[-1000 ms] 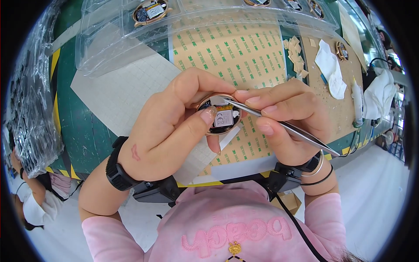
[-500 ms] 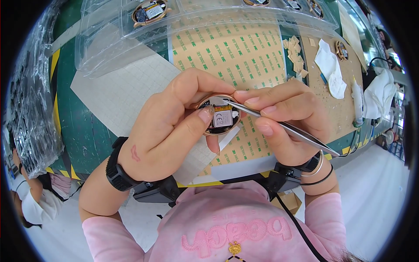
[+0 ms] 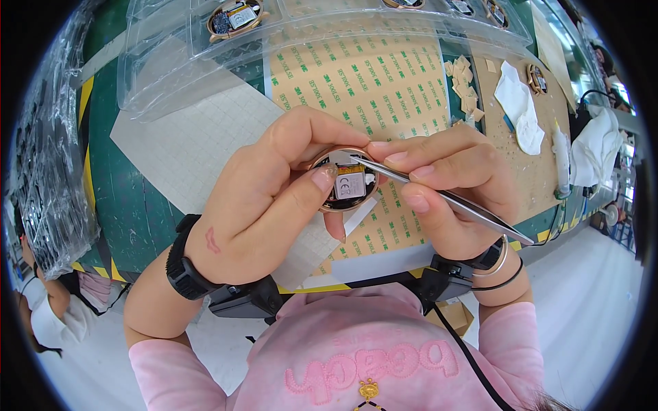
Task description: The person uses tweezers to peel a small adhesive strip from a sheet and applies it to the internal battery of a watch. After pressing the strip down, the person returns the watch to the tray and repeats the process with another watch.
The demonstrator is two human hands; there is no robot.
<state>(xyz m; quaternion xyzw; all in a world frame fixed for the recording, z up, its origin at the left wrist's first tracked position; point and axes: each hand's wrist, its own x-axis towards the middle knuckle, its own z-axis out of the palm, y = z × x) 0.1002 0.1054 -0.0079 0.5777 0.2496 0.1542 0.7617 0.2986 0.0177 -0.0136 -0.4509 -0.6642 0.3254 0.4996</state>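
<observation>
My left hand (image 3: 264, 202) grips a small round device (image 3: 346, 183) with a copper-coloured rim and an open back that shows a circuit board and a silver cell. The thumb presses on its left edge and the fingers curl over the top. My right hand (image 3: 445, 188) pinches metal tweezers (image 3: 445, 197). Their tips rest inside the upper part of the round device. The handle runs down to the right past my wrist.
Clear plastic trays (image 3: 205, 61) at the back hold more round devices (image 3: 236, 17). A tan adhesive sheet (image 3: 356, 75) and a white gridded sheet (image 3: 185, 147) lie on the green mat (image 3: 127, 198). Small tan pads (image 3: 465, 85) and white cloths (image 3: 517, 103) lie at right.
The tweezers' tips have shifted slightly inside the round device. Both hands stay in the same place.
</observation>
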